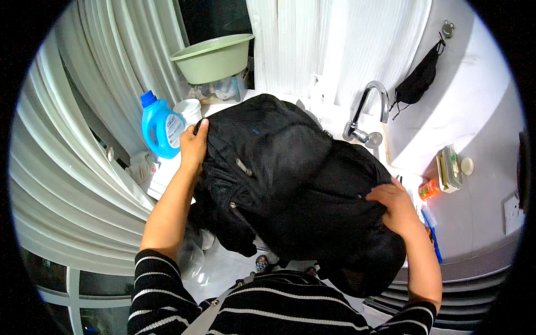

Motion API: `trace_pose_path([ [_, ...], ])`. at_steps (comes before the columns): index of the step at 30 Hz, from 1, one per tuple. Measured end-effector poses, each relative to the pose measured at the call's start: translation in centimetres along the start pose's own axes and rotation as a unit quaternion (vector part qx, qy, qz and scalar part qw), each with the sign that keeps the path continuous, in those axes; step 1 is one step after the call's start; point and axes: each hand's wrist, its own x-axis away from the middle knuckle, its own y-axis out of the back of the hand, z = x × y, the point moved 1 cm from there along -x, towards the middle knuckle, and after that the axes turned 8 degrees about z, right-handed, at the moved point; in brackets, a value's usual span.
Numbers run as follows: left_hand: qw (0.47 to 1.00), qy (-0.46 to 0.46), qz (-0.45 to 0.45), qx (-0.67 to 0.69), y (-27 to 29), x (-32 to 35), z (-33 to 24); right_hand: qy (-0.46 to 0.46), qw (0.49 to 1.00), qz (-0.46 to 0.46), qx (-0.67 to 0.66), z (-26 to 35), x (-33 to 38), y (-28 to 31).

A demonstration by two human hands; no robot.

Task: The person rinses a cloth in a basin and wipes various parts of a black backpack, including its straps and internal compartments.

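Observation:
A large black jacket [290, 184] with a small metal snap on it is spread over the white counter and sink, its lower parts hanging over the front edge. At its far left edge, my left hand [194, 146] is closed on the cloth, thumb on top. My right hand [395, 206] pinches the fabric on the right side, with the thumb and some fingertips partly hidden. Most of the sink beneath lies hidden under the jacket.
Left of the jacket stand a blue detergent bottle [162, 127] and a white tub [188, 110]. Behind, a pale green basin [213, 60] rests on a clear bin [220, 91]. A chrome faucet [365, 111] rises at the back right. An orange bottle [429, 190] is by the right wall.

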Motion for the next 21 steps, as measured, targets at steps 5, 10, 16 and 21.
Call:
trace_pose_path([
  [5,0.999,0.007,0.024,0.039,-2.0,1.4,-0.7,0.097,0.943,0.131,-0.289,1.3,0.8,4.1],
  [10,0.994,-0.071,0.065,-0.055,-2.7,1.7,-0.3,0.164,0.983,-0.047,0.066,7.1,-7.9,2.8],
  [16,0.990,-0.100,0.094,-0.014,-2.9,1.2,1.7,0.168,0.957,0.123,0.201,7.6,-17.2,-1.7],
  [21,0.958,0.009,0.119,-0.262,0.8,-0.1,2.9,0.216,0.954,0.013,0.207,5.8,-15.1,1.4],
])
